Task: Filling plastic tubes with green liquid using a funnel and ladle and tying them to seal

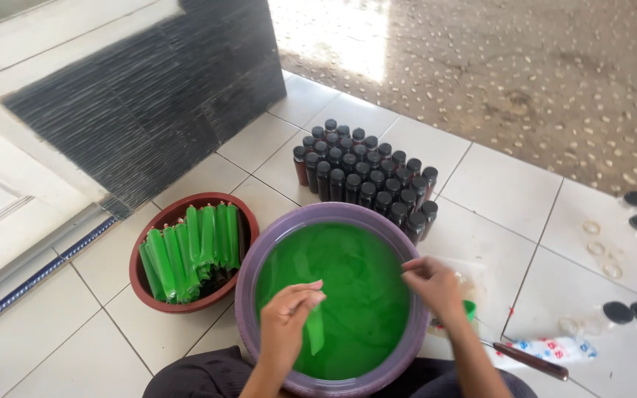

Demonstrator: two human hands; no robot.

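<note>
**Filling a Pouch at the Purple Basin**

Over the purple basin point(248, 295) of green liquid point(355, 273), both hands work a long, narrow plastic pouch point(314, 328). The left hand point(289, 313) pinches the pouch's upper end between thumb and fingertips; the pouch hangs down from it, touching or just above the liquid surface. The right hand point(433, 284) hovers over the basin's right rim with fingers loosely curled together; whether it holds anything cannot be told.

Judged from this layout, the step in hand is filling or drawing out one pouch. The next move likely calls for keeping the open end upright and pinched so the contents do not spill.

Just left of the basin, a brown bowl point(141, 276) holds filled green pouches point(189, 250) standing side by side. Behind the basin, dark-capped bottles point(366, 177) stand in a tight cluster on the white tiled floor point(495, 191). A long tool point(528, 361) lies near the right forearm.
</note>
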